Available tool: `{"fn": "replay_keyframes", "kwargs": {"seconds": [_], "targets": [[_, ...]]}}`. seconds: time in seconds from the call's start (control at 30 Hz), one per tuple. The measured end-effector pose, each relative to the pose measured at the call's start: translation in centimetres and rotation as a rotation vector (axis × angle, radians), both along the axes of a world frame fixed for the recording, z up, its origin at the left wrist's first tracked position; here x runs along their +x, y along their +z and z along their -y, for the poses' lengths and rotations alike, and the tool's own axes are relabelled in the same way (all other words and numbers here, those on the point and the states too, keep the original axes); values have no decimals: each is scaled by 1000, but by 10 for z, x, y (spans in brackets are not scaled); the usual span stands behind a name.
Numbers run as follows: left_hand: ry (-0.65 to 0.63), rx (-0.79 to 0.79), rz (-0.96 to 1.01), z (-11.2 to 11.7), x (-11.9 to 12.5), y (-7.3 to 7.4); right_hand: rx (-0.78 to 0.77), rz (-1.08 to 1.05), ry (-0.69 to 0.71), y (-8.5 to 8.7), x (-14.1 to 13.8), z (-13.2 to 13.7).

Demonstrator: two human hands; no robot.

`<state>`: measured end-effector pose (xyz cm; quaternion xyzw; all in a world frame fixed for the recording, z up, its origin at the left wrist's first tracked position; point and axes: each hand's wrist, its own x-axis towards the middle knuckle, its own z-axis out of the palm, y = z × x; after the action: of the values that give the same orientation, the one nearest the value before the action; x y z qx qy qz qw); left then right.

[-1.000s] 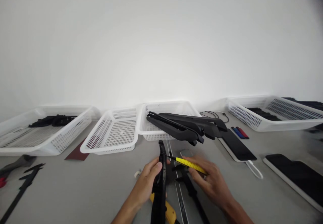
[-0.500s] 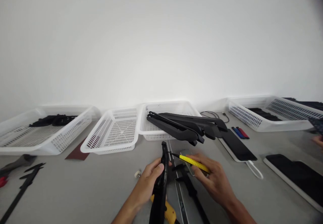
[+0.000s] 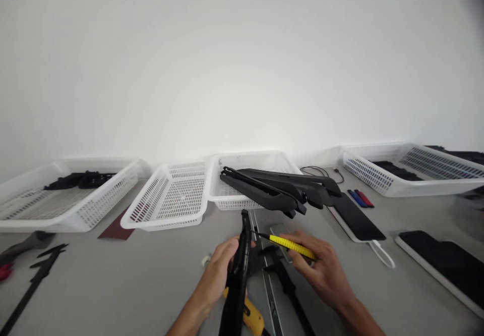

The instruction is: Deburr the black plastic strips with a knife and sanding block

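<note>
My left hand (image 3: 216, 272) is wrapped round a long black plastic part (image 3: 239, 275), held upright at a tilt. My right hand (image 3: 321, 268) grips a slim yellow-handled craft knife (image 3: 293, 245). Its thin dark tip points left, close to the upper end of the part; whether they touch I cannot tell. Below the part lies a yellow tool (image 3: 252, 318), partly hidden. Between my hands a black caliper (image 3: 286, 283) rests on the table beside a metal ruler (image 3: 269, 290).
White baskets (image 3: 166, 221) line the wall. Several long black parts (image 3: 264, 194) lie across the middle one. At right are a phone on a white power bank (image 3: 357, 220), blue and red sticks (image 3: 361, 199) and another dark device (image 3: 442, 260). Another caliper (image 3: 40, 274) and brown sandpaper (image 3: 115, 227) lie left.
The black part has shifted slightly left and tilted, with my left thumb drawn back from its face. My right hand is almost still. Another person's hand has left the right edge.
</note>
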<state>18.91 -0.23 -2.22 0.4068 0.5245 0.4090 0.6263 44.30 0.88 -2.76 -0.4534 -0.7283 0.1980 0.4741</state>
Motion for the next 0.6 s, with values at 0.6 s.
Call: {"fn": "replay_keyframes", "kwargs": {"seconds": [0.6], "targets": [[153, 0, 79, -8, 5, 0, -95, 59, 125, -2, -6, 1]]}}
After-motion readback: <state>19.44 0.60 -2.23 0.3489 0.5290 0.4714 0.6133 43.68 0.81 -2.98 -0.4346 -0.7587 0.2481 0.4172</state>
